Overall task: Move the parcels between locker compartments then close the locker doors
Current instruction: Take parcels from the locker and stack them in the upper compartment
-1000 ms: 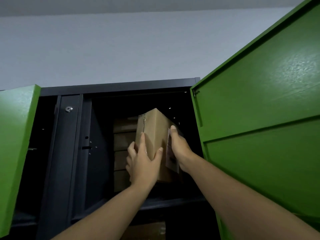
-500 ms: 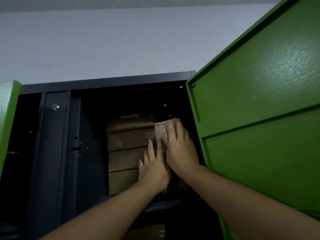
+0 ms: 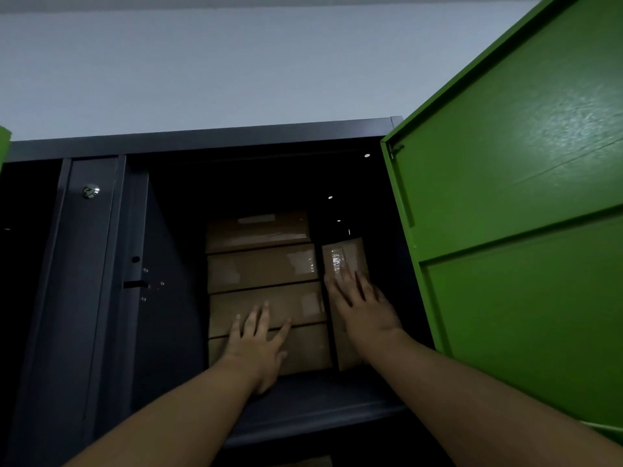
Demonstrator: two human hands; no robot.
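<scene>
pale grey wall (image 3: 236, 69) fills the view above the stack of parcels (image 3: 263, 264), which serves as the landmark. right of the stack, a big green door (image 3: 522, 230) stands swung wide open, its inner face towards the camera. around the stack is the dark grey locker (image 3: 202, 141), and the stack sits inside its upper open compartment, on the shelf (image 3: 320, 409) that runs beneath it. left of the stack a dark upright panel (image 3: 84, 281) divides this compartment from a second dark opening further left.

the stack itself is four flat cardboard boxes lying one on another, with clear tape on their fronts. just right of the stack, touching its side or nearly so, a narrow upright parcel (image 3: 350, 254) stands on end on the same shelf, a strip of shiny tape near its top.

the right hand (image 3: 360, 308) lies flat on the front of the upright parcel, right of the stack, fingers straight and a little fanned, gripping nothing. the left hand (image 3: 256, 348) rests on the lower two boxes of the stack, fingers spread and straight, thumb out to the right.

far left of the stack a thin sliver of a second green door (image 3: 4, 143) shows at the edge. up and left of the stack, a small silver lock (image 3: 90, 191) glints on the panel.
</scene>
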